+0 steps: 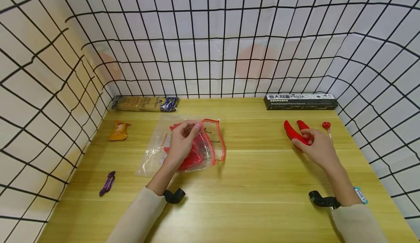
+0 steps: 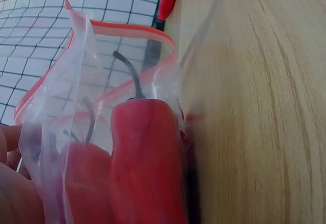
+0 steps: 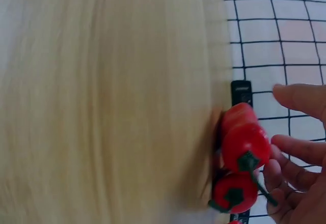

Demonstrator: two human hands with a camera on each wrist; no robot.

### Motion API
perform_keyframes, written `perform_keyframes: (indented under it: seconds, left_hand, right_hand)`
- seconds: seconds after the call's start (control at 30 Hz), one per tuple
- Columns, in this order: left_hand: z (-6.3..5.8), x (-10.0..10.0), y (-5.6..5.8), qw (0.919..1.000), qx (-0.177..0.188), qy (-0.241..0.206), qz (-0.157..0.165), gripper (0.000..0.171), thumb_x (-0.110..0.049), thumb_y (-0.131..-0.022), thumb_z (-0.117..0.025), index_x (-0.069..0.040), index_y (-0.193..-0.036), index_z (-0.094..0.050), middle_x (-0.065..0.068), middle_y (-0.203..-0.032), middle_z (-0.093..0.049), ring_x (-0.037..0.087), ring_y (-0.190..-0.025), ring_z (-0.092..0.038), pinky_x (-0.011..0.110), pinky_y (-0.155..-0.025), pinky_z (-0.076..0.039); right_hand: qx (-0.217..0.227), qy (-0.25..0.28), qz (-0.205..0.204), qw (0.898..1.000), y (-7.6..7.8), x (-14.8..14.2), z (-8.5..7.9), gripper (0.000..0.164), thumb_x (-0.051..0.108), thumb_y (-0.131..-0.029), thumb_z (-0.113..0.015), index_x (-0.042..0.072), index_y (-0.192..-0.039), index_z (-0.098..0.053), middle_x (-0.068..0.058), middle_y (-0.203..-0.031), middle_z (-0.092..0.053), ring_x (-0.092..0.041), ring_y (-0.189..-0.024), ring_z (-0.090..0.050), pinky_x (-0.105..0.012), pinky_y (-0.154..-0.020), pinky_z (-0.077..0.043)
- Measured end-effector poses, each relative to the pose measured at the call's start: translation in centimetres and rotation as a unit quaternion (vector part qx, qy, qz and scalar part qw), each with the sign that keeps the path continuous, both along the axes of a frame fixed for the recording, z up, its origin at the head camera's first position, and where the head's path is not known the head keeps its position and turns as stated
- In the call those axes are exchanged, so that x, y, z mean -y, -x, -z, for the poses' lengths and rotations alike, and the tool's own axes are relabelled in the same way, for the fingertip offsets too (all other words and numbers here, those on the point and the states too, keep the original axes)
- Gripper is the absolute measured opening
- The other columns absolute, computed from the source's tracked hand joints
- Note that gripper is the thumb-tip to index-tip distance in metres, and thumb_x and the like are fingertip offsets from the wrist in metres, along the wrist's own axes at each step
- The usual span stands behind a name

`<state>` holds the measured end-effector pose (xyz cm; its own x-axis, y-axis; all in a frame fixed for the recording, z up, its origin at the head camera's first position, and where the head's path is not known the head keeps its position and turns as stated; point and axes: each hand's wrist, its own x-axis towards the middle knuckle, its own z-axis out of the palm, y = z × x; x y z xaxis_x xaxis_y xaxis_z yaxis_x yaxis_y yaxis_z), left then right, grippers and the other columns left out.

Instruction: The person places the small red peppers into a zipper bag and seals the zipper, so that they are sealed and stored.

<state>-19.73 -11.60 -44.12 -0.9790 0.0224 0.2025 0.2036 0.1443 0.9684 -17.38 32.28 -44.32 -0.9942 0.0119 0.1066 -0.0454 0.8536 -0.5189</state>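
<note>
A clear zip bag [image 1: 154,155] with a red zipper edge lies left of centre in the head view, its mouth standing apart towards the right. Inside are red chili peppers [image 2: 147,158] with dark stems. My left hand [image 1: 180,139] pinches the bag's upper layer near the mouth. Over on the right, two more red chili peppers [image 1: 290,131] with green stems lie side by side on the table. My right hand [image 1: 319,148] is around them with thumb and fingers spread. In the right wrist view, the thumb is apart from the peppers [image 3: 244,145] and the fingers are close beside them.
Along the back are a pasta packet [image 1: 141,103] and a black pasta box [image 1: 300,102]. An orange-wrapped candy [image 1: 119,131] and a purple-wrapped candy [image 1: 107,183] lie left, a red lollipop [image 1: 326,125] right. A blue-white packet [image 1: 361,195] is partly behind the right wrist. Black wire mesh [image 1: 210,38] encloses the table.
</note>
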Motion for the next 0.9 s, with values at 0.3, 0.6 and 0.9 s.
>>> perform_keyframes:
  seconds: [0.3, 0.6, 0.9]
  left_hand:
    - [0.1, 0.0, 0.0, 1.0, 0.002, -0.006, 0.002, 0.03, -0.042, -0.092, -0.064, -0.016, -0.106, -0.068, 0.003, -0.099, -0.071, 0.018, -0.092, -0.066, 0.024, -0.082, -0.055]
    - [0.3, -0.1, 0.1, 0.9998, 0.014, -0.013, 0.001, 0.03, -0.041, -0.092, -0.064, -0.015, -0.106, -0.068, 0.004, -0.099, -0.071, 0.017, -0.091, -0.066, 0.024, -0.082, -0.055]
    - [0.1, -0.1, 0.1, 0.9997, 0.022, -0.006, -0.001, 0.032, -0.043, -0.091, -0.065, -0.015, -0.104, -0.07, 0.004, -0.098, -0.072, 0.018, -0.091, -0.067, 0.023, -0.08, -0.055]
  right_hand:
    - [0.038, -0.059, -0.002, 0.998, 0.0, -0.4, 0.8, 0.063, 0.037, -0.086, -0.072, -0.009, -0.125, -0.055, -0.032, -0.112, -0.057, -0.038, -0.089, -0.055, -0.033, -0.063, -0.04]
    - [0.036, -0.095, 0.006, 0.995, -0.2, -0.2, 0.9, 0.058, 0.04, -0.086, -0.07, -0.003, -0.124, -0.058, -0.028, -0.103, -0.065, -0.033, -0.079, -0.058, -0.034, -0.057, -0.042]
    - [0.006, 0.064, -0.019, 0.998, -0.9, 2.8, -0.5, 0.052, 0.048, -0.087, -0.069, 0.011, -0.122, -0.062, -0.017, -0.112, -0.067, -0.03, -0.089, -0.067, -0.024, -0.061, -0.051]
